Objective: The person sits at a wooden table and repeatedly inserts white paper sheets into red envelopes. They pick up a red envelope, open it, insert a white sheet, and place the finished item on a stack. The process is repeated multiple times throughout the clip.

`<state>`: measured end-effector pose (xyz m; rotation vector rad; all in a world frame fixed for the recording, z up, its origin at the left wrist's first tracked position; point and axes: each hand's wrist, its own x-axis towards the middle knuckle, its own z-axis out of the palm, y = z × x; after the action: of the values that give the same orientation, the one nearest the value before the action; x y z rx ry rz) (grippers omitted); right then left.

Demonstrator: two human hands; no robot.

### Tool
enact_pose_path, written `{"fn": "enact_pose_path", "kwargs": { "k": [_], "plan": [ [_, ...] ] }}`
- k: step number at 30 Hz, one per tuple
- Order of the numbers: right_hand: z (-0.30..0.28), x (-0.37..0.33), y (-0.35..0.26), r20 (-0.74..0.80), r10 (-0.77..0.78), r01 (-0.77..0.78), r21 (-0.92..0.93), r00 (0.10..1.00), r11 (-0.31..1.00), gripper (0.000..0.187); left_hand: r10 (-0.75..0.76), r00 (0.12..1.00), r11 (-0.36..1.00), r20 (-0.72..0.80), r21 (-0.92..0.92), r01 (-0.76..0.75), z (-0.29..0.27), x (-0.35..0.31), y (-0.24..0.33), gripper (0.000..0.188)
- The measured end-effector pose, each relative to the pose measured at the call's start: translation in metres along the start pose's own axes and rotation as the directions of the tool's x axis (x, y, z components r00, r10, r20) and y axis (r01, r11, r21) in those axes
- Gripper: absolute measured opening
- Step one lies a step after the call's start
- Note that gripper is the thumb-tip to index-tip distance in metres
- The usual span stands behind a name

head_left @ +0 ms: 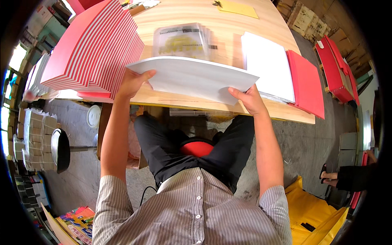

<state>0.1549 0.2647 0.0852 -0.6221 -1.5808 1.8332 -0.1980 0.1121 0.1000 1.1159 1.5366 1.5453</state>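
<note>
A white rectangular sheet or thin board (pixel 192 79) is held up and tilted above the near edge of the table. My left hand (pixel 132 82) grips its left end, thumb on the near face. At its right end my right hand (pixel 250 100) pinches the lower corner the same way. Right behind the sheet lies a stack of clear plastic bags (pixel 179 41) with dark and yellow print. A tall stack of red and white boards (pixel 94 49) stands beside my left hand. To the right of my right hand lie a white stack (pixel 267 65) and red sheets (pixel 305 83).
The wooden table (pixel 228 26) carries a yellow clipboard (pixel 239 8) at its far side. Below, a black stool (pixel 60 150) stands at left and a yellow bag (pixel 312 210) at lower right. Red boards (pixel 335 71) sit on a pallet at right. Another person's legs (pixel 339 178) show at far right.
</note>
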Motion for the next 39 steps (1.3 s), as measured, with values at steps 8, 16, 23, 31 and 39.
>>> {"fn": "enact_pose_path", "kwargs": {
  "k": [8, 16, 23, 31, 39],
  "plan": [
    [0.007, 0.002, 0.004, -0.013, 0.016, -0.017, -0.082, 1.000, 0.996, 0.036, -0.051, 0.995, 0.999, 0.083, 0.011, 0.050, -0.006, 0.000, -0.004, 0.031],
    [0.010, -0.022, -0.041, -0.044, -0.260, 0.235, -0.301, 0.965, 0.924, 0.034, 0.254, 0.966, 0.950, 0.051, 0.174, -0.259, 0.018, -0.002, 0.072, 0.029],
    [-0.015, -0.076, -0.031, -0.386, -0.211, 0.213, -0.039, 0.898, 0.976, 0.054, 0.121, 0.990, 0.885, 0.077, 0.443, -0.143, 0.055, -0.001, 0.097, 0.042],
    [-0.042, -0.216, 0.035, -0.606, 0.287, -0.065, 0.361, 0.742, 0.930, 0.075, 0.370, 0.927, 0.754, 0.062, 0.562, -0.339, 0.047, -0.073, -0.020, 0.037],
    [-0.026, -0.269, 0.049, -0.553, 0.450, -0.172, 0.482, 0.701, 0.859, 0.064, 0.257, 0.887, 0.446, 0.384, 0.767, -0.462, 0.072, -0.072, -0.054, 0.042]
  ]
}}
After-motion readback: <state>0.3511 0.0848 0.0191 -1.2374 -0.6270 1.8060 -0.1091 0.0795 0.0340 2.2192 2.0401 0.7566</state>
